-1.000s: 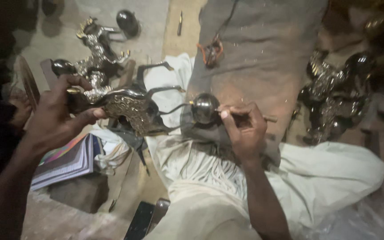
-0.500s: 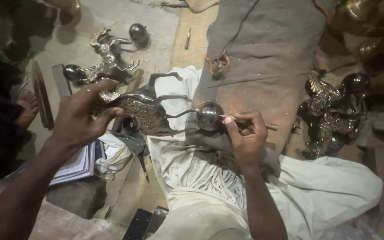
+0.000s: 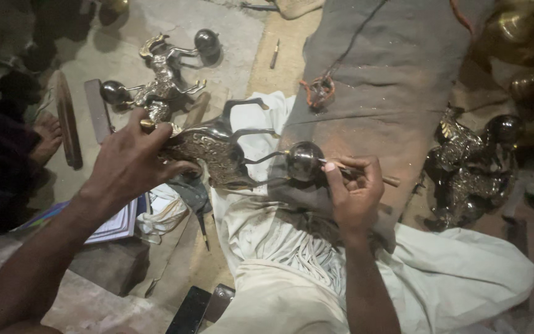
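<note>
While left hand (image 3: 132, 162) grips ornate metal figurine (image 3: 208, 151), right hand (image 3: 355, 192) pinches thin tool (image 3: 366, 173) against its polished sphere (image 3: 304, 161).

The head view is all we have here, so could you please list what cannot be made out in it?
- Tool tip: the right hand holds a thin tool against the metal ball; the contact point is too small and dim.
- Metal figurine: the left hand covers one end.
- Second figurine: too dark for detail.
- Brass pieces: cut off by the top right edge.
</note>
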`<action>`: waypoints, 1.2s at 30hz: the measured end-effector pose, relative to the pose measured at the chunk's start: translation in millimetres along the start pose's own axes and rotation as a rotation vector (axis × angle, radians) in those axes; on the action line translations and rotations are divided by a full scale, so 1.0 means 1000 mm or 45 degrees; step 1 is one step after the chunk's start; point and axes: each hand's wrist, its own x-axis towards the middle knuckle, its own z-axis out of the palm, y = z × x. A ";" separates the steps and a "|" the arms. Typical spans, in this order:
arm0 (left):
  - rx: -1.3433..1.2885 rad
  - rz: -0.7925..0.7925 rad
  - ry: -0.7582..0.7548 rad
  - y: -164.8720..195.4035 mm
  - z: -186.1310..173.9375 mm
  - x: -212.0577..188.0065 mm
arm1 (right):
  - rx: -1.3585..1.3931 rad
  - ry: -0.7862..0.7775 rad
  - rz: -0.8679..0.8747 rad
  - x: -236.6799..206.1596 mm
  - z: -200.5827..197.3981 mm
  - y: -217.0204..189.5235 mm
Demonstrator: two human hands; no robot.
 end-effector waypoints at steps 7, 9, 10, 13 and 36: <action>0.047 -0.143 -0.069 0.007 -0.001 -0.001 | -0.051 0.005 0.001 0.004 -0.001 -0.001; -0.008 -0.046 0.077 0.008 0.000 0.000 | 0.022 -0.001 0.023 0.003 -0.002 0.000; 0.232 0.127 0.220 0.006 0.000 0.000 | 0.030 -0.011 0.028 0.001 -0.002 0.001; 0.565 0.537 0.547 0.001 0.006 0.007 | 0.015 -0.010 0.050 -0.001 -0.006 0.002; 0.618 0.823 0.697 -0.030 0.029 0.020 | -0.142 -0.137 0.042 0.009 -0.003 -0.022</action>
